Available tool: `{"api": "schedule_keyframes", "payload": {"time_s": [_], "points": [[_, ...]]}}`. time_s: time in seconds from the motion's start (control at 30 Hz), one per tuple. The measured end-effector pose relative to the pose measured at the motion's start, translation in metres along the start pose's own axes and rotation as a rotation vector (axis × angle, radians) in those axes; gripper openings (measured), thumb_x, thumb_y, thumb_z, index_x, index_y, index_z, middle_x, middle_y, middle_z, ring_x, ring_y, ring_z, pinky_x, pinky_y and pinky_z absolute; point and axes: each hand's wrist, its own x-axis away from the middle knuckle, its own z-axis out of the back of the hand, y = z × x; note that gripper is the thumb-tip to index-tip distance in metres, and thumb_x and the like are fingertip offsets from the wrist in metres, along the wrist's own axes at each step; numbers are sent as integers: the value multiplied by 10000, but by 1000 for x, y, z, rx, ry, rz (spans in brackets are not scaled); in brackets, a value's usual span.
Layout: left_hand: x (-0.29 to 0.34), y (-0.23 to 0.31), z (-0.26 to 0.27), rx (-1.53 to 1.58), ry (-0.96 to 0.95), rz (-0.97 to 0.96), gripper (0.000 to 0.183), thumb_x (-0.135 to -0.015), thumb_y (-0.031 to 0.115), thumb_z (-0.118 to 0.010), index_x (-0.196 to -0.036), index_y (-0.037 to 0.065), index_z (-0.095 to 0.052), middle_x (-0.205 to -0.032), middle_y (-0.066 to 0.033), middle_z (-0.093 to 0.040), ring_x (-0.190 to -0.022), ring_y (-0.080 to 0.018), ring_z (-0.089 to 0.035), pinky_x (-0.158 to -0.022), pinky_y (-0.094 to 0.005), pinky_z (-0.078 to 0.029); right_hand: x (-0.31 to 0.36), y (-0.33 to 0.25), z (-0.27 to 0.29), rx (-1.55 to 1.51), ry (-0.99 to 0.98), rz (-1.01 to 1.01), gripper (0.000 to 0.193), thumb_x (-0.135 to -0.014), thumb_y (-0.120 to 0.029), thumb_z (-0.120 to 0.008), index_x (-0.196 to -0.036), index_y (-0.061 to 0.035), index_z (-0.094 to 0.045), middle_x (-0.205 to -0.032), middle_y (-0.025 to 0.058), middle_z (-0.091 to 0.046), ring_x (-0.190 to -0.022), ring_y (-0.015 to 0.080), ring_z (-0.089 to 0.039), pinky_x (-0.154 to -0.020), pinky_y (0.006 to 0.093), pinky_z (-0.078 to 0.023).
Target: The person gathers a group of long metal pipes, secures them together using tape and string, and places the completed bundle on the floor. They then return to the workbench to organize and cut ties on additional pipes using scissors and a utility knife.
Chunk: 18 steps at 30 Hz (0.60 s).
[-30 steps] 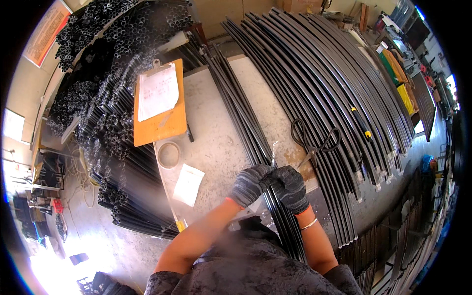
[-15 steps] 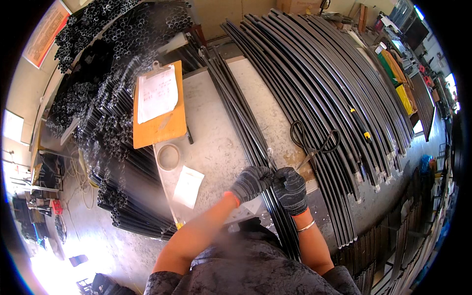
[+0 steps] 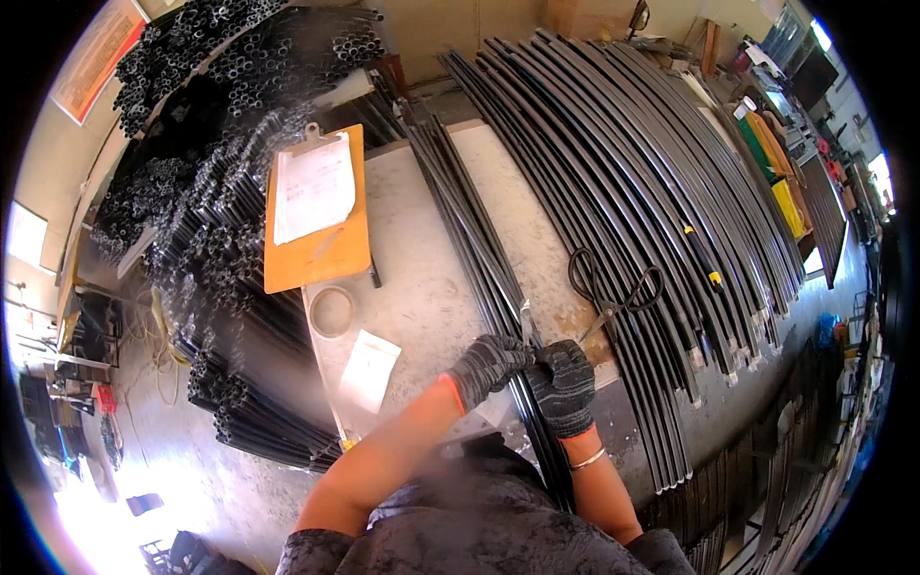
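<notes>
Black rods (image 3: 479, 259), a narrow bundle, are laid lengthwise along the grey surface (image 3: 422, 287), the near end held between both gloved hands at the front edge. Since a second ago the hands are hardly shifted; the grip is kept, so the same handling step is judged to go on. Left hand (image 3: 487, 366) fingers are curled onto the bundle; right hand (image 3: 563, 383) fingers are closed round it. Scissors (image 3: 613, 292) lie just right, a clipboard (image 3: 316, 211) well left.

A metal workshop: long black rods (image 3: 623, 163) cover the workbench (image 3: 431, 278), with stacked tubes (image 3: 220, 125) and shears (image 3: 613, 292) close by.
</notes>
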Motion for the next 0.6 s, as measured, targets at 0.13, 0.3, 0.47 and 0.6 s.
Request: {"api": "schedule_keyframes", "payload": {"time_s": [0.13, 0.3, 0.47, 0.6], "points": [[-15, -37, 9, -403, 93, -535, 178, -796, 141, -673, -932, 26, -685, -646, -108, -614, -530, -198, -545, -519, -344, -444, -2, -11, -4, 0, 13, -18, 173, -668, -65, -701, -808, -34, -604, -728, 132, -560, -658, 323, -552, -586, 414, -453], [-5, -28, -6, -926, 317, -709, 178, -804, 222, -639, -865, 56, -658, -807, -173, -644, -757, -360, -619, -670, -413, -499, -5, -8, -5, 86, 43, 59, 132, -675, -76, -689, -764, -35, -600, -720, 142, -561, -645, 322, -558, -569, 415, -453], [4, -23, 9, -969, 371, -784, 193, -839, 247, -599, -861, 61, -645, -758, -156, -633, -686, -352, -612, -609, -416, -490, -16, -9, 7, 80, -133, 63, 104, -681, -28, -656, -772, -27, -607, -747, 152, -582, -680, 335, -576, -598, 414, -474], [20, -13, 7, -1223, 398, -767, 160, -848, 213, -555, -829, 70, -625, -681, -152, -600, -610, -330, -602, -521, -425, -460, -30, -12, 13, 121, -163, 222, 114, -679, -71, -658, -773, -29, -611, -765, 165, -587, -701, 339, -581, -620, 422, -481]]}}
